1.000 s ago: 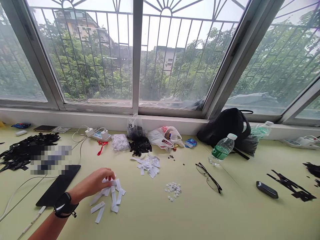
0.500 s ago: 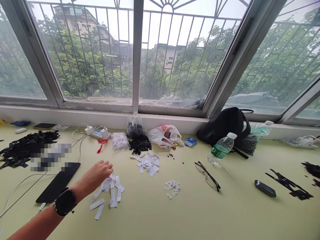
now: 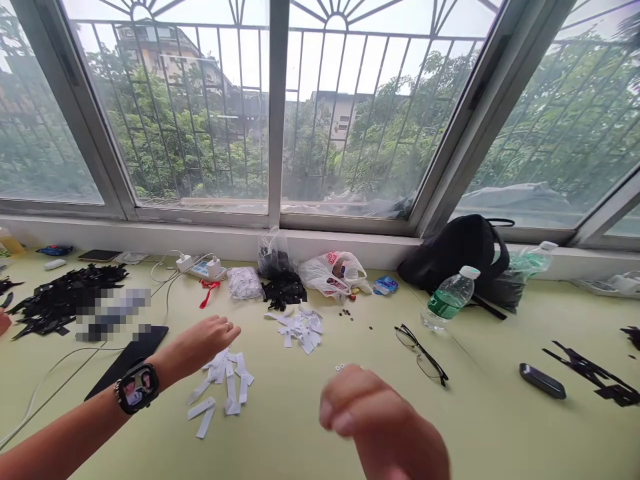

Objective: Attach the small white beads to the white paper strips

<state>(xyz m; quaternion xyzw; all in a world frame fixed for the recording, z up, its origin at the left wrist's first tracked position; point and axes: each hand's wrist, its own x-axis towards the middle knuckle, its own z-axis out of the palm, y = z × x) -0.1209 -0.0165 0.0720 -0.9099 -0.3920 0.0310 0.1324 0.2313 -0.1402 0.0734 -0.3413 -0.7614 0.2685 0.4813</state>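
Note:
My left hand [image 3: 213, 337], with a watch on its wrist, hovers with curled fingers over white fabric strips [image 3: 233, 387]. Whatever its fingertips may hold is hidden. In front at the centre, my right hand [image 3: 383, 417] is raised, slightly blurred, thumb and fingers pressed together. I cannot make out anything in that grip. Behind it, small white round snap-like pieces [image 3: 341, 367] show only at the top; the rest of their pile is covered. A second bunch of white strips [image 3: 303, 330] lies farther back.
Black strips [image 3: 70, 297] are heaped at left, with another person's hand [image 3: 4, 321] at the frame edge. Glasses [image 3: 423, 353], a water bottle [image 3: 450, 297] and a black case [image 3: 543, 381] stand or lie at right. Plastic bags [image 3: 333, 277] and a black backpack [image 3: 453, 257] line the window.
My right hand has come into view from below and now covers most of the small white pieces. My left hand stays above the strips; the whole view has shifted slightly.

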